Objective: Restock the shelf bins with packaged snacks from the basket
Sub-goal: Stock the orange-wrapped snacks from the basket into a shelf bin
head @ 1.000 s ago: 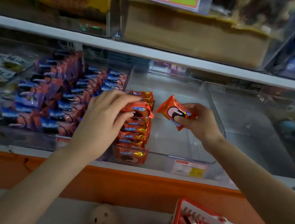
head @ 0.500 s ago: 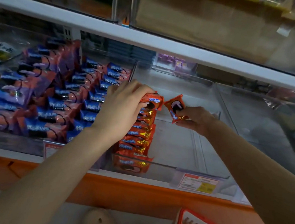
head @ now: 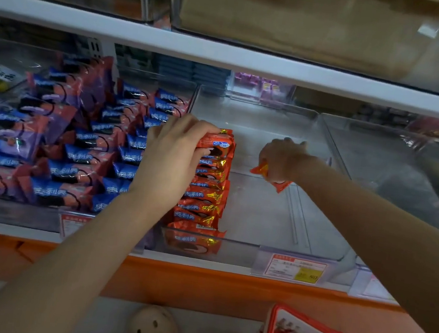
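Our left hand [head: 171,161] gripped the top pack [head: 215,141] of the row in the bin [head: 245,244]. Our right hand [head: 282,159], fingers seemingly curled, held a loose pack [head: 282,185] over the bin's bare floor.

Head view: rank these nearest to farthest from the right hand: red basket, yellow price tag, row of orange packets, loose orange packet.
1. Loose orange packet: gripped in the right hand itself.
2. Row of orange packets: to its left, same bin.
3. Yellow price tag: below, on the bin's front.
4. Red basket: lowest, at the frame's bottom.
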